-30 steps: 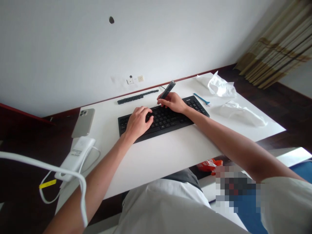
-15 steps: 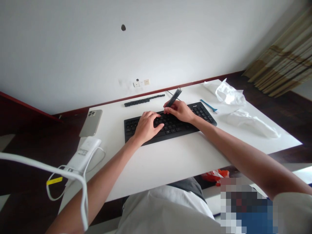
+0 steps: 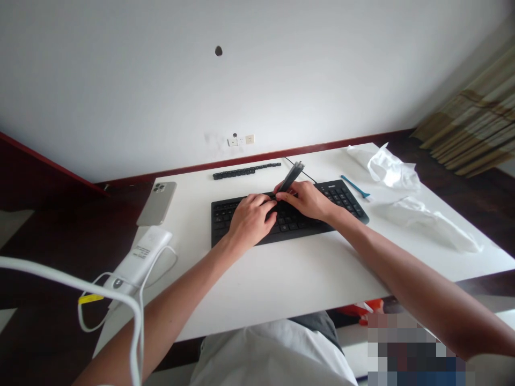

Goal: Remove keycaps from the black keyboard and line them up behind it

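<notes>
A black keyboard lies on the white table in front of me, with a cable running from its back edge. My right hand grips a dark grey stick-shaped tool, tilted, its lower end down among the keys and hidden by my fingers. Resting on the keyboard's left half is my left hand, fingers bent, thumb apart from the index finger; its fingertips are close to the tool's lower end. Behind the keyboard, loose black keycaps are lined up in rows.
At the left are a phone and a white power bank-like box with a white cable hanging nearby. To the right lie a blue brush and crumpled white wrappings. A wall with sockets stands behind the table.
The whole view has shifted slightly. My left hand's thumb and index finger have come closer together, near my right fingers. My right hand keeps its hold on the tool over the keys.
</notes>
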The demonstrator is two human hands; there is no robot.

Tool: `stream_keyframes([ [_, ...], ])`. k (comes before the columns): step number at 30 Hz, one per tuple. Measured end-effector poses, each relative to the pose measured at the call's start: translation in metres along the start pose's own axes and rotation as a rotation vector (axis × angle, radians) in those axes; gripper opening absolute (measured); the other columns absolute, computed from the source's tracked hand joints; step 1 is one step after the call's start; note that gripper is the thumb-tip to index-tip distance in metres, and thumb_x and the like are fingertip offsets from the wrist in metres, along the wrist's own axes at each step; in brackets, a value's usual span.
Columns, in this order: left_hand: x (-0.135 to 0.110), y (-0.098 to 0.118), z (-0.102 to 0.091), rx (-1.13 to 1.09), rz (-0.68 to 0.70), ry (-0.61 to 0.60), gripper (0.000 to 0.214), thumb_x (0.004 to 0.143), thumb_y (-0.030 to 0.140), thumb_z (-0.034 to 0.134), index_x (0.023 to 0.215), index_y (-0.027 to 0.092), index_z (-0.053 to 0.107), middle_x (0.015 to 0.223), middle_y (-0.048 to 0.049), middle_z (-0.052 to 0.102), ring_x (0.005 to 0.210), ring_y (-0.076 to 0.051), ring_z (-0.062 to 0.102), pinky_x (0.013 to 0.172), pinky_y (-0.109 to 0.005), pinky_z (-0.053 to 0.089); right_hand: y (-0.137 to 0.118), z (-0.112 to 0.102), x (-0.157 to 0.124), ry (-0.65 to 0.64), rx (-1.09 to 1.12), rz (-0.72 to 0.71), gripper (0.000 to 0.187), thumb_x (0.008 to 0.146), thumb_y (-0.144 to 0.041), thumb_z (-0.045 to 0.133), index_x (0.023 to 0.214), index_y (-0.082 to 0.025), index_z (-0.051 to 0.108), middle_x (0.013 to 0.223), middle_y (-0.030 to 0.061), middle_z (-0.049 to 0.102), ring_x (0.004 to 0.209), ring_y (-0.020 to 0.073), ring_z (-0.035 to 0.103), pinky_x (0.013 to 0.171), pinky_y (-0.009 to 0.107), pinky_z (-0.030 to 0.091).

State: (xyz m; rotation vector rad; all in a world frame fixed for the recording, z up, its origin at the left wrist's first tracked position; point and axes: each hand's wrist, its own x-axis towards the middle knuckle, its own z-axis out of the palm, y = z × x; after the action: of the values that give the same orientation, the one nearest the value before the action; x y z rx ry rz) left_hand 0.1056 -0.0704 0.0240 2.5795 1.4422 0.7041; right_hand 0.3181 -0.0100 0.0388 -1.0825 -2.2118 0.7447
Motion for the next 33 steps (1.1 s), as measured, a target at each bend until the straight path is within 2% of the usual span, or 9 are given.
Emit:
stream_keyframes([
  [6, -0.004, 0.014, 0.0, 0.135, -0.042, -0.037, 0.036, 0.1, 0.036, 0.059, 0.13, 0.018, 0.07, 0.128, -0.0124, 0.069, 0.114, -0.03, 0.06, 0.099, -0.047, 0.052, -0.01, 0.002, 0.0, -0.062, 0.009, -0.12, 0.024, 0.102, -0.036, 0.056, 0.111, -0.024, 0.075, 0.106, 0.0074, 0.077, 0.094, 0.026, 0.072, 0.086, 0.037, 0.054],
  [10, -0.003, 0.014, -0.003, 0.139, -0.037, -0.053, 0.036, 0.1, 0.038, 0.059, 0.129, 0.02, 0.07, 0.127, -0.0127, 0.07, 0.115, -0.03, 0.06, 0.099, -0.047, 0.052, -0.008, 0.002, 0.001, -0.074, 0.051, -0.103, 0.025, 0.102, -0.037, 0.055, 0.114, -0.025, 0.074, 0.107, 0.0061, 0.077, 0.095, 0.0261, 0.072, 0.088, 0.037, 0.054],
  [14, -0.01, 0.022, 0.001, 0.19, -0.055, -0.082, 0.045, 0.101, 0.042, 0.056, 0.138, 0.019, 0.064, 0.141, -0.0152, 0.064, 0.125, -0.034, 0.058, 0.103, -0.05, 0.05, 0.0, 0.006, 0.002, -0.038, 0.107, -0.049, 0.028, 0.101, -0.042, 0.056, 0.113, -0.023, 0.072, 0.104, 0.0056, 0.078, 0.092, 0.0262, 0.072, 0.084, 0.037, 0.054],
  [19, -0.024, 0.043, 0.016, 0.241, -0.133, -0.068, 0.076, 0.098, 0.059, 0.054, 0.156, 0.011, 0.045, 0.161, -0.0224, 0.045, 0.15, -0.043, 0.038, 0.119, -0.059, 0.036, -0.007, 0.009, 0.004, -0.01, 0.045, -0.047, 0.024, 0.101, -0.04, 0.056, 0.111, -0.023, 0.071, 0.098, 0.0046, 0.078, 0.085, 0.0241, 0.072, 0.08, 0.035, 0.053],
  [25, -0.026, 0.048, 0.021, 0.261, -0.161, -0.084, 0.079, 0.1, 0.061, 0.05, 0.152, 0.002, 0.048, 0.157, -0.0291, 0.047, 0.152, -0.044, 0.036, 0.123, -0.058, 0.031, -0.026, 0.016, 0.008, -0.035, -0.171, -0.061, 0.017, 0.102, -0.036, 0.056, 0.103, -0.021, 0.065, 0.092, 0.0099, 0.074, 0.075, 0.0252, 0.068, 0.07, 0.034, 0.048],
  [28, -0.027, 0.046, 0.022, 0.278, -0.144, -0.06, 0.075, 0.101, 0.059, 0.047, 0.152, 0.004, 0.049, 0.155, -0.0277, 0.05, 0.151, -0.044, 0.037, 0.122, -0.06, 0.031, -0.03, 0.019, 0.009, -0.044, -0.292, -0.066, 0.017, 0.103, -0.035, 0.056, 0.096, -0.021, 0.061, 0.087, 0.0109, 0.071, 0.072, 0.025, 0.064, 0.067, 0.034, 0.044],
  [33, -0.027, 0.043, 0.023, 0.274, -0.143, -0.064, 0.077, 0.1, 0.063, 0.046, 0.153, 0.006, 0.048, 0.158, -0.0256, 0.047, 0.152, -0.044, 0.035, 0.123, -0.058, 0.03, -0.025, 0.014, 0.01, -0.031, -0.161, -0.057, 0.018, 0.101, -0.037, 0.059, 0.101, -0.02, 0.066, 0.091, 0.0099, 0.074, 0.075, 0.0244, 0.067, 0.07, 0.033, 0.046],
])
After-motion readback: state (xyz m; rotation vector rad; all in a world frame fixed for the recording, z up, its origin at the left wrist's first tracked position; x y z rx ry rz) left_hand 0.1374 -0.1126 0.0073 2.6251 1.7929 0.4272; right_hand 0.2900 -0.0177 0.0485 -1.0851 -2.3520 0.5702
